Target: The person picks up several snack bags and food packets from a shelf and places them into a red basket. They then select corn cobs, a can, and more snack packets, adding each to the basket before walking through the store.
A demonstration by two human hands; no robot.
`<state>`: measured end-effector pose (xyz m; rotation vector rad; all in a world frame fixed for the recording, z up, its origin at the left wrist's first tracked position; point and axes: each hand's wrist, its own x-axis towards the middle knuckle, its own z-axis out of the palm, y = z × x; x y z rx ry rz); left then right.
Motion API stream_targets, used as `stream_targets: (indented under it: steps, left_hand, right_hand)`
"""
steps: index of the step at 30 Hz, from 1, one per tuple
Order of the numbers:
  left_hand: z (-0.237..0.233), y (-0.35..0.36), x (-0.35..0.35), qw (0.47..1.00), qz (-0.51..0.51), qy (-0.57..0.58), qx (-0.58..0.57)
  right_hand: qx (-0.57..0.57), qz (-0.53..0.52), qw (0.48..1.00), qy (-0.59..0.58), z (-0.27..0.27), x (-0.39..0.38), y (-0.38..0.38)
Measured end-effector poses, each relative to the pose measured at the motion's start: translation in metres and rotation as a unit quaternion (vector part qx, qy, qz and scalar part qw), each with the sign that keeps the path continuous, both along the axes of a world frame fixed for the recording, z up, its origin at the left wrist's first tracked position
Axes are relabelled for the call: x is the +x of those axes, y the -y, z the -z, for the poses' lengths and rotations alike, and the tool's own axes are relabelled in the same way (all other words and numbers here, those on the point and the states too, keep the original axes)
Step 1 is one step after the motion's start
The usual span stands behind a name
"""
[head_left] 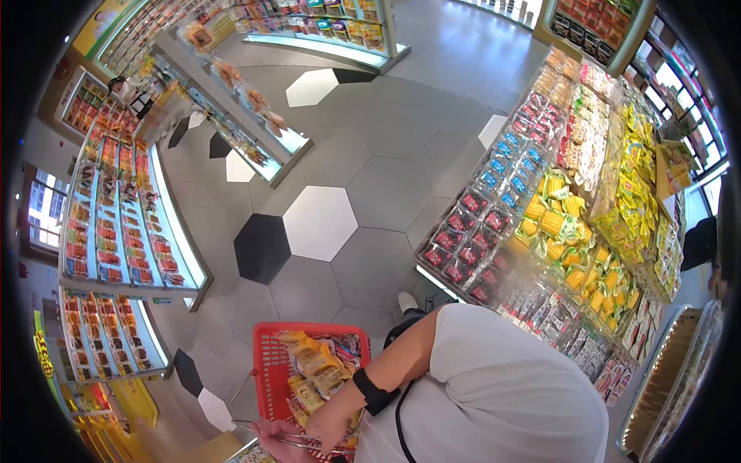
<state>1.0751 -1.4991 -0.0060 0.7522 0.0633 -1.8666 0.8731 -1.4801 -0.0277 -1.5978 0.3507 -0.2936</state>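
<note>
At the bottom of the view a red plastic shopping basket (268, 361) holds several snack packets (312, 363) in yellow and other mixed wrappers. My left hand (279, 441) is closed around the basket's thin metal handles. Across my body reaches my right arm, in a white sleeve and with a black band (377, 392) at the wrist. Above the near end of the basket lies my right hand (332, 423), beside the handles and packets. Its fingers are partly hidden, so I cannot make out whether they grip anything.
On the right stands a broad display of packaged snacks, with yellow corn-shaped packs (552, 220) and dark red packs (467, 239). Lit shelves (127, 208) curve along the left. A narrow rack (231, 100) stands further off. Hexagonal tiles (320, 224) cover the floor.
</note>
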Motion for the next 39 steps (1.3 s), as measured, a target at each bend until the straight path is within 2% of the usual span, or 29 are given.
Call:
stream_targets:
  steps: [4,6,8,10,12,13,16,17,19,21,22,23,25,28,29,30,32,34,36,38,39]
  left_hand:
    - [-0.009,0.054,-0.055,0.991,0.072,0.105,-0.044]
    - [0.002,0.086,-0.068,0.974,0.104,0.187,-0.077]
    - [-0.030,0.088,-0.121,0.956,0.120,0.250,-0.095]
    - [-0.064,0.085,-0.180,0.939,0.143,0.297,-0.093]
    - [-0.087,0.085,-0.220,0.922,0.167,0.344,-0.065]
    - [-0.050,0.128,-0.179,0.805,0.285,0.473,-0.217]
    - [-0.035,0.159,-0.199,0.819,0.341,0.407,-0.216]
    - [-0.014,0.203,-0.200,0.905,0.309,0.291,-0.015]
    - [-0.004,0.234,-0.222,0.905,0.388,0.176,-0.010]
    - [0.007,0.263,-0.238,0.881,0.468,0.069,-0.030]
    - [0.014,0.280,-0.245,0.866,0.495,0.066,-0.026]
    - [0.021,0.298,-0.254,0.851,0.522,0.063,-0.023]
    - [0.008,0.323,-0.276,0.822,0.565,0.067,-0.025]
    - [0.004,0.345,-0.296,0.775,0.622,0.094,-0.061]
    - [-0.011,0.332,-0.304,0.764,0.614,0.178,-0.092]
    - [-0.009,0.338,-0.309,0.752,0.625,0.186,-0.097]
    - [0.003,0.352,-0.325,0.722,0.650,0.210,-0.112]
    - [0.013,0.360,-0.344,0.704,0.671,0.208,-0.101]
    - [0.028,0.368,-0.367,0.684,0.693,0.210,-0.093]
    - [0.050,0.380,-0.388,0.660,0.713,0.233,-0.049]
    - [0.063,0.386,-0.400,0.655,0.719,0.230,-0.045]
  right_hand:
    - [0.028,0.028,0.999,-0.028,0.003,-0.042,0.039]
    - [-0.004,0.098,0.995,-0.005,-0.005,-0.071,0.048]
    - [-0.044,0.175,0.984,-0.003,-0.006,-0.090,0.055]
    - [-0.092,0.255,0.962,-0.028,0.014,-0.101,0.074]
    - [-0.041,0.382,0.923,0.006,0.029,-0.128,0.085]
    - [-0.016,0.441,0.897,0.025,0.032,-0.141,0.088]
    - [-0.043,0.580,0.812,0.050,0.006,-0.198,0.069]
    - [-0.003,0.601,0.797,0.058,-0.001,-0.215,0.059]
    - [0.077,0.634,0.765,0.079,-0.012,-0.237,0.039]
    - [0.111,0.694,0.702,0.114,-0.004,-0.249,0.024]
    - [0.131,0.743,0.650,0.089,-0.018,-0.251,0.005]
    - [0.097,0.776,0.618,0.076,-0.005,-0.253,-0.003]
    - [0.108,0.855,0.499,0.096,0.003,-0.247,-0.033]
    - [0.045,0.981,0.184,0.048,0.032,-0.216,-0.076]
    - [0.050,0.991,0.114,0.051,0.044,-0.201,-0.092]
    - [0.050,0.996,0.042,0.056,0.052,-0.189,-0.107]
    - [0.101,0.992,-0.042,0.066,0.038,-0.154,-0.116]
    - [0.104,0.977,-0.141,0.121,0.038,-0.124,-0.119]
    - [0.092,0.940,-0.239,0.224,0.060,-0.097,-0.139]
    - [0.025,0.885,-0.325,0.333,0.081,-0.069,-0.154]
    - [0.018,0.866,-0.336,0.370,0.095,-0.056,-0.166]
